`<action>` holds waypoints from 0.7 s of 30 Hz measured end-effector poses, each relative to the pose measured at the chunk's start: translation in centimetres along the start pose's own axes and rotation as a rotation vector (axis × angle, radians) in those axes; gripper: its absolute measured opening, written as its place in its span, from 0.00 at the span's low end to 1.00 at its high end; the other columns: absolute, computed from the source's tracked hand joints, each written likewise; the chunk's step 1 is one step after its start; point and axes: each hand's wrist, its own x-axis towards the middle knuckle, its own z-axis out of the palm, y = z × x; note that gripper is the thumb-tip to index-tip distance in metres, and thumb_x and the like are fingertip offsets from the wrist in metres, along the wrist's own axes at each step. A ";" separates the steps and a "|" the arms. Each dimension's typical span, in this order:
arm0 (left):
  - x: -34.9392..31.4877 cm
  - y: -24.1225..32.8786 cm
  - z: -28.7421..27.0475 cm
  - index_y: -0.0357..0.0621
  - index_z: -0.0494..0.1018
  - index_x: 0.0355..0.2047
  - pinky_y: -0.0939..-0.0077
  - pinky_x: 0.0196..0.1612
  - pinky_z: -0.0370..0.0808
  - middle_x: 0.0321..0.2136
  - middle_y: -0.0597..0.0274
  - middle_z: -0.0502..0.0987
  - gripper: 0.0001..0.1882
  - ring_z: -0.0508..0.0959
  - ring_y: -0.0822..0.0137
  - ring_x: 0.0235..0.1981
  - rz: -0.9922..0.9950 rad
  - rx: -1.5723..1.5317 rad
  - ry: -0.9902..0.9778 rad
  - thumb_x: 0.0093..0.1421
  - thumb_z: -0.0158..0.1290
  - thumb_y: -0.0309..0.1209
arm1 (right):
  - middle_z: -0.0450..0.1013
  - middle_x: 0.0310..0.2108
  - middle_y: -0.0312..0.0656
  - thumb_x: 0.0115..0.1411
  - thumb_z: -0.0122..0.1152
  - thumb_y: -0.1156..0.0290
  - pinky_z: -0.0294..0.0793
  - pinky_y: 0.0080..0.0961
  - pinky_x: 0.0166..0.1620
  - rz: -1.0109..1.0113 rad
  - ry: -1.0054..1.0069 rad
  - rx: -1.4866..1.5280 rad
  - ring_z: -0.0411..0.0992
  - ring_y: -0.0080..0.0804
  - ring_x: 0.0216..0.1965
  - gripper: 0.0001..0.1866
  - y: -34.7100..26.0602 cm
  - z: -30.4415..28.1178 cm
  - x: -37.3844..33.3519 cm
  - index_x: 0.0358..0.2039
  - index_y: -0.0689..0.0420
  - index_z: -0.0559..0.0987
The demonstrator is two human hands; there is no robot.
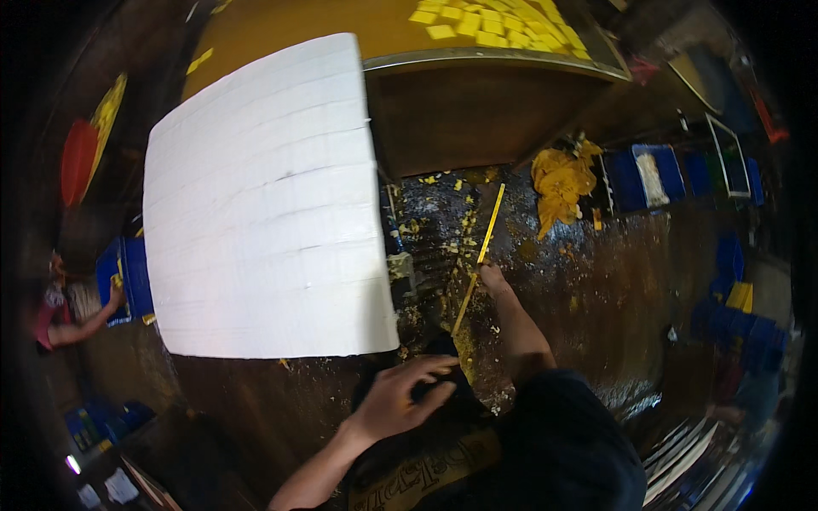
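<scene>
My right hand (490, 277) is closed around a long, thin yellow stick (492, 223), gripping it near its middle. The stick slants from upper right to lower left, above the littered floor. My left hand (405, 399) is in front of my body with thumb and fingers apart, and nothing shows in it. Just beyond that hand lies the near right corner of a large white slab (264, 213). Faint parallel lines cross the slab's top.
Behind the slab stands a brown table (324, 21) bearing many yellow squares (494, 30). Yellow scraps litter the dark floor (596, 289). A crumpled orange-yellow sheet (562, 180) and blue crates (656, 175) lie to the right. At far left, another person's arm (85, 324) reaches a blue crate (136, 277).
</scene>
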 end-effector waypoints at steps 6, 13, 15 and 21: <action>-7.2 -2.3 -14.4 0.39 0.72 0.53 0.65 0.57 0.69 0.50 0.51 0.76 0.18 0.75 0.57 0.54 0.130 0.414 0.849 0.62 0.51 0.23 | 0.76 0.35 0.42 0.64 0.50 0.74 0.73 0.24 0.42 -0.763 -0.086 0.140 0.73 0.27 0.37 0.13 -3.5 1.5 -17.2 0.46 0.66 0.75; -10.6 -8.4 -28.4 0.40 0.56 0.66 0.50 0.69 0.45 0.68 0.49 0.53 0.30 0.48 0.47 0.70 0.011 0.960 0.919 0.68 0.47 0.37 | 0.76 0.47 0.55 0.63 0.60 0.65 0.71 0.26 0.51 -0.851 0.137 0.112 0.74 0.31 0.47 0.25 -4.6 10.7 -39.1 0.57 0.67 0.71; -11.1 -10.0 -29.5 0.41 0.53 0.68 0.47 0.70 0.38 0.69 0.49 0.50 0.32 0.42 0.46 0.71 -0.090 1.092 0.814 0.68 0.46 0.40 | 0.77 0.44 0.55 0.60 0.64 0.68 0.72 0.28 0.50 -0.952 0.469 -0.032 0.74 0.32 0.46 0.25 -4.4 13.4 -41.3 0.54 0.68 0.73; -14.3 -10.2 -34.2 0.42 0.58 0.66 0.49 0.70 0.43 0.68 0.48 0.52 0.29 0.47 0.49 0.71 0.088 0.903 0.878 0.68 0.47 0.39 | 0.78 0.37 0.45 0.56 0.66 0.77 0.77 0.25 0.43 -0.956 0.529 0.257 0.76 0.28 0.38 0.20 -3.6 14.2 -42.6 0.48 0.70 0.74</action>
